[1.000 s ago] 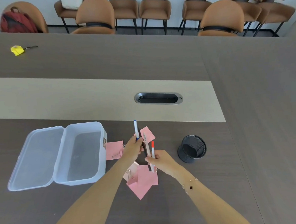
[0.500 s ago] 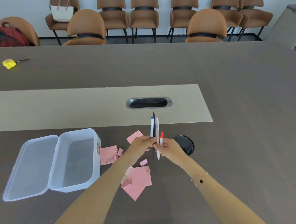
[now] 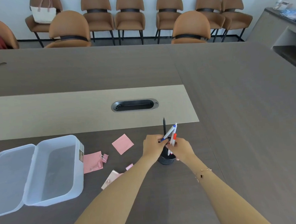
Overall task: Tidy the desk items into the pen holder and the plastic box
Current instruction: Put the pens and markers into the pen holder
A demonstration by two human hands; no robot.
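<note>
Both hands have carried the bundle of pens from above the pink notes to the black pen holder (image 3: 166, 159), where the left hand (image 3: 154, 145) pinches the blue-capped pen (image 3: 169, 132) and the right hand (image 3: 180, 148) grips the red-capped pen (image 3: 173, 140), tips apparently entering the cup. Pens look nearly stowed. Pink sticky notes (image 3: 123, 144) and binder clips (image 3: 103, 158) still lie loose beside the open, seemingly empty plastic box (image 3: 59, 169).

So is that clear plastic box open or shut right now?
Open. The plastic box has its hinged lid folded flat on the table to its left, and nothing shows inside the tub.
</note>
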